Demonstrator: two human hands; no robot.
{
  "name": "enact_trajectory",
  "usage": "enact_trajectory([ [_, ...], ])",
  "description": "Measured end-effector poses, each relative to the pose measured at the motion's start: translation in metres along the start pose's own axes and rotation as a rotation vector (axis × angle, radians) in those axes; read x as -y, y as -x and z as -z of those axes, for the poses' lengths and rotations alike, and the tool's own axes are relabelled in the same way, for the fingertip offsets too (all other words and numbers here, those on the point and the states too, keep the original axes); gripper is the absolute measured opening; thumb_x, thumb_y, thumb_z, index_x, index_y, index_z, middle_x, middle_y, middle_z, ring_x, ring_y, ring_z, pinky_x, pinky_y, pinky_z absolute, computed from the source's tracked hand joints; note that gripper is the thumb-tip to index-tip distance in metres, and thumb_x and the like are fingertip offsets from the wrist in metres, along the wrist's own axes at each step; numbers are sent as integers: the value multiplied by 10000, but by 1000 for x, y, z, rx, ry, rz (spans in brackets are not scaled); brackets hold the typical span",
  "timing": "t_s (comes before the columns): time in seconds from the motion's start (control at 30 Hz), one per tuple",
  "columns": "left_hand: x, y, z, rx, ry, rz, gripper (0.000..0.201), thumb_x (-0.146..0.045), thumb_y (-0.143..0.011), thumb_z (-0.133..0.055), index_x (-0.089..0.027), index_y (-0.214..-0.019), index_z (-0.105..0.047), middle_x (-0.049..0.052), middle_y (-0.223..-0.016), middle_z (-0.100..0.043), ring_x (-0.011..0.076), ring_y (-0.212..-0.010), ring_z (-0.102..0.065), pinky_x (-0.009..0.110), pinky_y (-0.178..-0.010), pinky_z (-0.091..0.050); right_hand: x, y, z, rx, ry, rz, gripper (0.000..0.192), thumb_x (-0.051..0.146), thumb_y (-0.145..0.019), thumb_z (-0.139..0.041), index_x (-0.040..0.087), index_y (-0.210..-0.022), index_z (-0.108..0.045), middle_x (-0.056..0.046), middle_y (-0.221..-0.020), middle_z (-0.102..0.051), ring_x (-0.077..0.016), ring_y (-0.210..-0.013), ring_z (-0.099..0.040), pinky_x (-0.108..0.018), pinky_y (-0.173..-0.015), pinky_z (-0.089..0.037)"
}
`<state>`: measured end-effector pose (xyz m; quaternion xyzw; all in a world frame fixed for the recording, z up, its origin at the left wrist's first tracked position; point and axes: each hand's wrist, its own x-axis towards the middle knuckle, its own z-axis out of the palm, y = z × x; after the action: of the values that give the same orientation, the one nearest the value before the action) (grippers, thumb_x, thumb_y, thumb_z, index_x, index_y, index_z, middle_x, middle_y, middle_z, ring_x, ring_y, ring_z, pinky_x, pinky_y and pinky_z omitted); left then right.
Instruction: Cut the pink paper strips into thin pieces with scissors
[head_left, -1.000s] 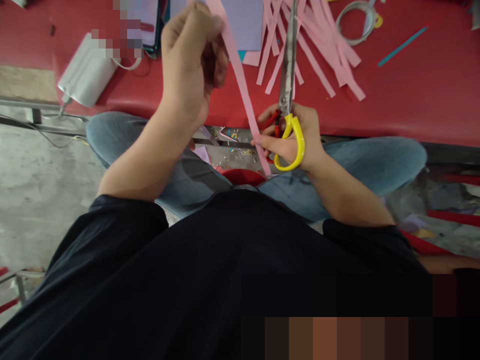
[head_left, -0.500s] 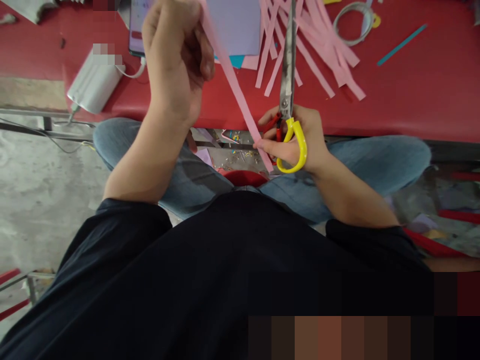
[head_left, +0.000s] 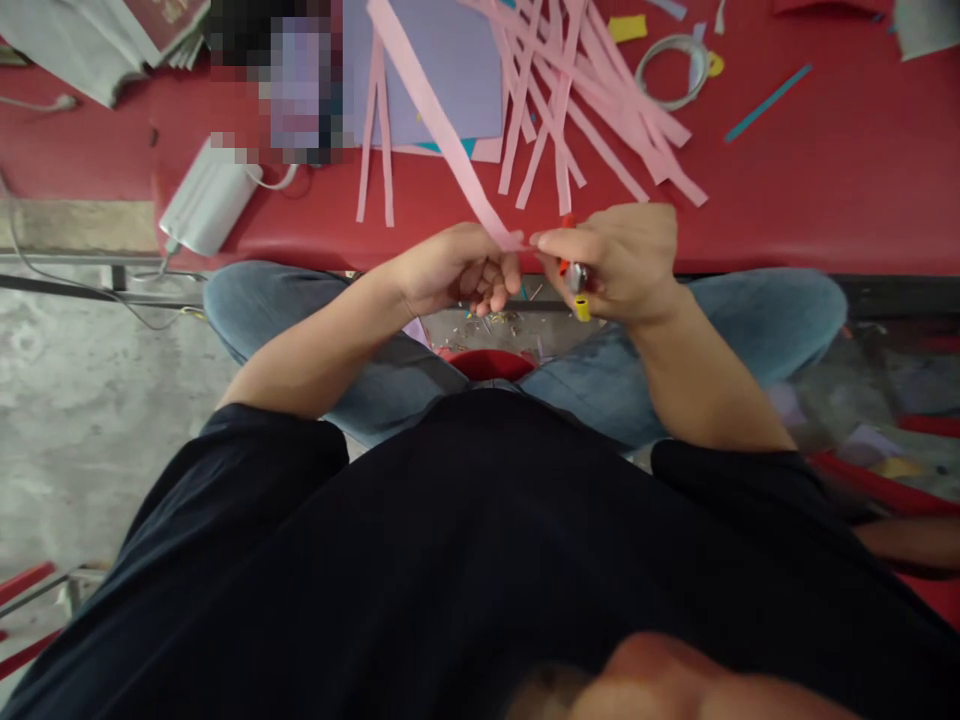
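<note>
My left hand (head_left: 461, 268) pinches the near end of a long pink paper strip (head_left: 439, 125) between thumb and finger, its other fingers curled below. From there the strip slants up and away to the left, over the red table. My right hand (head_left: 634, 258) is closed around scissors (head_left: 577, 278) with red and yellow handles; most of the scissors is hidden by the hand or foreshortened. Its thumb and fingertip meet right beside the strip's near end and seem to touch it. Beyond my hands lies a loose pile of pink strips (head_left: 566, 120).
Purple paper sheets (head_left: 450, 75) lie at the back, with two pink strips (head_left: 380, 130) over them. A tape roll (head_left: 641, 75) and a blue strip (head_left: 769, 103) are to the right. A white power bank (head_left: 210, 200) with cables sits left on the red table (head_left: 825, 190).
My left hand has come down and toward my right hand, near the strip's lower end. The scissors have turned from pointing away to being seen almost end-on. Two pink strips now show over the purple sheets.
</note>
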<state>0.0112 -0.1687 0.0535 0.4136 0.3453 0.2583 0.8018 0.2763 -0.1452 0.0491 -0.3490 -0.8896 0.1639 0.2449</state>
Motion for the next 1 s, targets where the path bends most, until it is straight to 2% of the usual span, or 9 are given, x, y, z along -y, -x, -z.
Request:
enact_trajectory([
  [0.13, -4, 7, -6, 9, 45, -62, 350, -429, -844, -932, -135, -777, -756, 43, -591, -681, 75, -423, -557, 158, -395, -394, -6, -4, 2, 38, 54, 24, 357, 627, -1062, -654, 383, -1271, -810, -62, -1066, -876, -292, -946, -754, -541, -942, -562],
  [0.33, -8, 12, -7, 15, -44, -26, 438, -532, -836, -939, -158, -770, -719, 39, -598, -667, 91, -401, -539, 192, -376, -411, 2, -10, 5, 51, -67, -56, 405, 680, -1092, -586, 343, -1093, -811, -23, -1001, -861, -238, -915, -772, -508, -928, -602],
  [0.5, -14, 19, -11, 44, -111, -49, 428, -494, -806, -982, -176, -712, -711, 35, -576, -658, 105, -418, -553, 212, -381, -413, -9, -6, -1, 25, -202, -97, 474, 779, -1026, -632, 327, -1035, -776, -28, -1108, -879, -278, -1060, -803, -546, -988, -609],
  [0.6, -17, 21, -12, -46, -204, -137, 374, -442, -855, -956, -188, -720, -718, 36, -617, -689, 111, -457, -589, 233, -437, -464, -16, -1, -12, -37, -240, -92, 520, 825, -928, -737, 324, -1062, -764, -72, -1196, -876, -308, -1102, -799, -569, -1041, -593],
  [0.67, -17, 19, -11, -133, -266, -266, 332, -408, -904, -919, -201, -741, -716, 30, -657, -711, 113, -505, -616, 238, -484, -488, -12, 1, -19, -180, -339, -83, 695, 902, -774, -833, 308, -1120, -728, -120, -1235, -859, -319, -1094, -797, -559, -1041, -605],
  [0.77, -14, 11, -5, -316, -364, -518, 326, -363, -982, -834, -223, -744, -660, -9, -661, -682, 112, -553, -646, 239, -536, -510, 5, -1, -25, -382, -710, -28, 919, 923, -627, -913, 325, -1248, -596, -142, -1477, -760, -346, -1243, -797, -581, -1111, -620],
  [0.83, -11, 3, 1, -411, -430, -673, 371, -374, -1012, -795, -237, -727, -603, -30, -634, -640, 109, -530, -629, 245, -530, -512, 15, -2, -28, -296, -877, -49, 929, 911, -649, -912, 350, -1299, -559, -129, -1640, -661, -354, -1402, -737, -590, -1253, -552],
  [0.9, -9, -2, 7, -482, -494, -781, 406, -413, -1025, -780, -250, -722, -564, -38, -617, -622, 111, -503, -600, 259, -508, -508, 20, 0, -32, -174, -878, -140, 923, 956, -689, -846, 347, -1320, -559, -118, -1514, -733, -357, -1384, -748, -569, -1224, -589],
  [1.0, -8, -3, 10, -617, -579, -859, 420, -456, -1030, -757, -253, -729, -545, -34, -619, -627, 122, -507, -602, 272, -498, -491, 22, 6, -39, -59, -795, -239, 960, 1077, -734, -650, 314, -1312, -583, -73, -1152, -800, -334, -1064, -840, -518, -943, -702],
])
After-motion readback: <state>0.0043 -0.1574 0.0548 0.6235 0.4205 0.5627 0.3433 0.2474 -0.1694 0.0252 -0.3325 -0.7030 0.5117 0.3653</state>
